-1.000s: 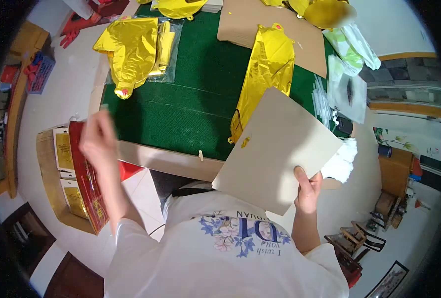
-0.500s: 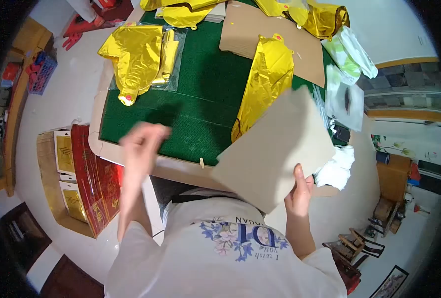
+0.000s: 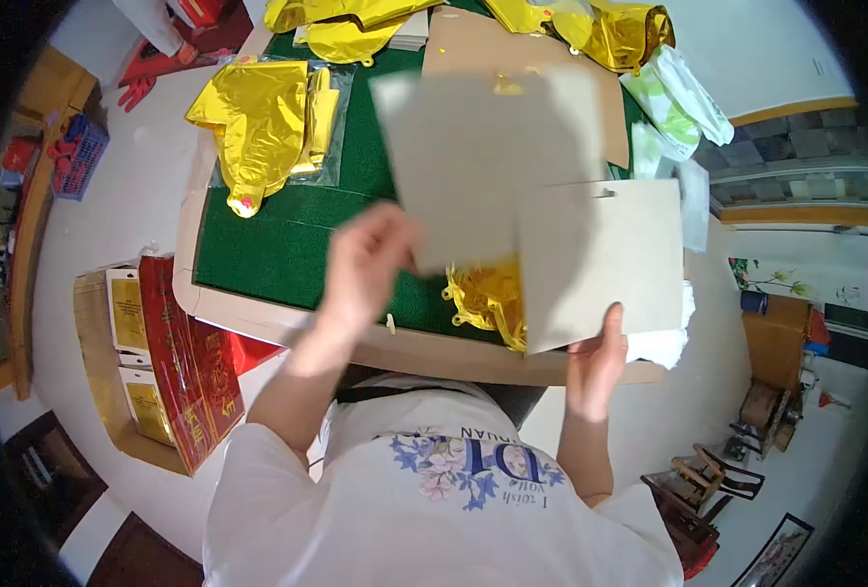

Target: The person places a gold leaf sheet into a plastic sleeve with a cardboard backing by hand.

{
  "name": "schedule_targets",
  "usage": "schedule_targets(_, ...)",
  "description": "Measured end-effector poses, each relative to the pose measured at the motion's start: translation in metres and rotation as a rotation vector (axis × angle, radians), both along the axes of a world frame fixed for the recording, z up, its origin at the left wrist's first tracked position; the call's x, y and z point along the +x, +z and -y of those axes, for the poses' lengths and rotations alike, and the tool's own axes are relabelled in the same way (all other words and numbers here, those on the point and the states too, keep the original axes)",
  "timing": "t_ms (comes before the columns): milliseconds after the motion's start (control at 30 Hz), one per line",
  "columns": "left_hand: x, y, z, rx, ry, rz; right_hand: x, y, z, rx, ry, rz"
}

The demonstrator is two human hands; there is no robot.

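Observation:
My left hand, smeared by motion, is closed at the lower left corner of a blurred grey cardboard sheet. That sheet is raised over the table and covers part of the gold foil piece beneath. My right hand grips the bottom edge of another grey cardboard sheet, thumb on its face. A small slot shows near that sheet's top edge. Left of the sheets, a large gold foil balloon lies flat on a clear plastic bag.
Green matting covers the table inside a tan border. More gold foil and brown cardboard lie at the back. A white-and-green bag sits back right. An open carton stands on the floor at left. Another person's hand appears far left.
My left hand has moved right and up to the cardboard. One sheet has become two separate ones, and the right-hand sheet has turned upright. The gold foil piece is now mostly covered.

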State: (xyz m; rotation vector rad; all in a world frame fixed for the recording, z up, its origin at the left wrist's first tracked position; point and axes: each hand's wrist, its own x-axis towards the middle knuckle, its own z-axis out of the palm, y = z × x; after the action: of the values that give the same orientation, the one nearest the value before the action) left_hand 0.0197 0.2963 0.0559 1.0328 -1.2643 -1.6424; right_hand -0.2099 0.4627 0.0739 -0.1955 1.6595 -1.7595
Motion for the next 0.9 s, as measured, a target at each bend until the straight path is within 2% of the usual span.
schedule_targets(67, 0.011, 0.005, 0.053, -0.042, 0.254, -0.011, -0.004, 0.011, 0.007, 0.005, -0.078, -0.049)
schedule_targets(100, 0.02, 0.002, 0.089, -0.119, 0.284, 0.025, -0.006, 0.014, 0.008, -0.017, -0.124, -0.045)
schedule_targets(133, 0.021, 0.012, 0.119, -0.096, 0.355, -0.068, -0.009, 0.016, 0.007, -0.038, -0.167, -0.042)
schedule_targets(233, 0.03, -0.006, 0.225, -0.068, 0.354, -0.043, -0.017, 0.012, -0.012, -0.028, -0.085, 0.02)
schedule_targets(300, 0.036, -0.034, 0.27, -0.053, 0.346, -0.027, -0.018, 0.007, -0.016, -0.029, -0.064, 0.059)
schedule_targets(367, 0.042, -0.061, 0.3, -0.131, 0.147, 0.532, -0.018, 0.004, -0.014, -0.145, -0.095, 0.125)
schedule_targets(400, 0.033, -0.048, 0.27, -0.606, 0.368, 0.991, -0.023, 0.0, -0.015, -0.155, -0.104, 0.119)
schedule_targets(467, 0.015, -0.033, 0.215, -1.087, 0.68, 1.041, -0.033, -0.009, -0.02, -0.181, -0.084, 0.149)
schedule_targets(533, -0.019, 0.003, 0.135, -0.491, 0.182, 0.487, -0.019, 0.001, 0.0, -0.206, -0.103, 0.173)
schedule_targets(567, -0.035, -0.027, 0.113, -0.444, 0.048, 0.301, -0.016, 0.004, 0.01, -0.225, -0.099, 0.198)
schedule_targets(600, -0.051, -0.004, 0.076, -0.119, -0.16, 0.124, -0.022, -0.012, 0.012, -0.197, -0.097, 0.272)
schedule_targets(633, -0.068, -0.013, 0.052, -0.019, -0.254, 0.024, -0.014, -0.011, 0.024, -0.226, -0.057, 0.237)
schedule_targets(733, -0.085, -0.016, 0.036, 0.071, -0.418, -0.075, 0.0, -0.023, 0.054, -0.375, 0.067, 0.264)
schedule_targets(767, -0.086, -0.017, 0.046, 0.051, -0.354, -0.111, -0.008, -0.021, 0.059, -0.34, 0.079, 0.263)
schedule_targets(800, -0.086, -0.019, 0.057, 0.032, -0.289, -0.146, -0.036, -0.04, 0.057, -0.48, 0.154, 0.273)
schedule_targets(867, -0.078, -0.006, 0.08, -0.015, -0.377, -0.016, -0.051, -0.01, 0.076, -0.286, 0.069, 0.03)
schedule_targets(900, -0.08, -0.006, 0.086, -0.046, -0.385, 0.002, -0.064, -0.012, 0.082, -0.289, 0.067, 0.032)
